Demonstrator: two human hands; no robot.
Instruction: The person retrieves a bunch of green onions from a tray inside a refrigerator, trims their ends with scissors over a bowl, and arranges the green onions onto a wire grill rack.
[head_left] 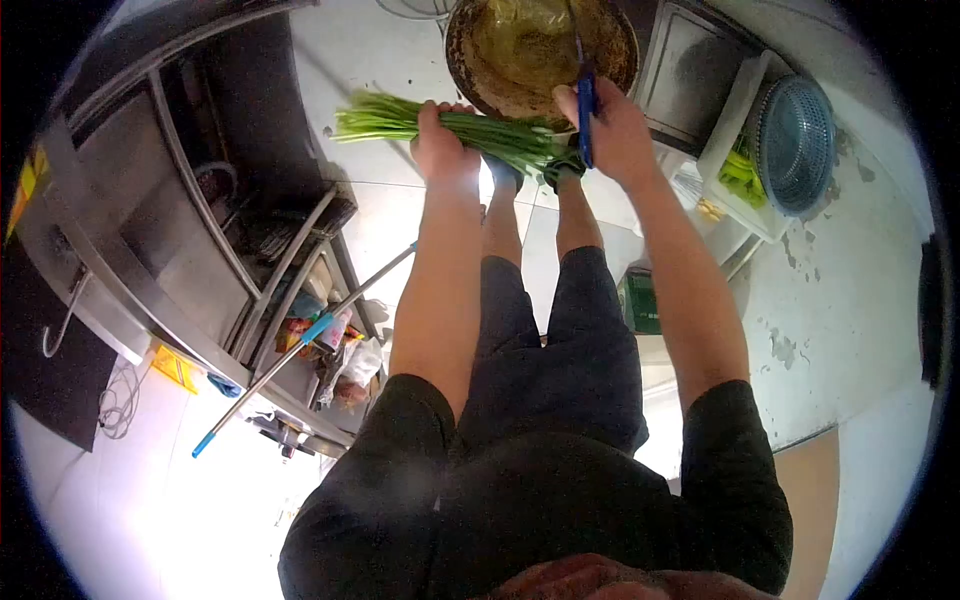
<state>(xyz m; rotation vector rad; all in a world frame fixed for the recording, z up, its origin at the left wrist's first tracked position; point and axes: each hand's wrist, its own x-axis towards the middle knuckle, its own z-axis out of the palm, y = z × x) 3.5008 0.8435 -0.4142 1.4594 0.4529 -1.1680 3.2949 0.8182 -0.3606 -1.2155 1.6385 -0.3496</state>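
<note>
My left hand [446, 148] is closed around the middle of a bunch of long green chives [510, 135]. Pale stalk ends stick out to the left, and the darker leaves reach right, just below the rim of a big browned round pan [470, 75]. My right hand [618, 135] grips the blue handle of a knife [586, 120], close to the leafy ends. Its narrow dark blade points away from me over the pan. A yellowish, see-through plastic bag [530, 25] appears to lie inside the pan.
At the right, a blue colander [796, 145] leans by a white bin [735, 170] holding green vegetables. A green crate [641, 302] stands below. To the left are a metal rack [200, 190] and a pole with blue fittings [318, 327] slanting across cluttered shelves.
</note>
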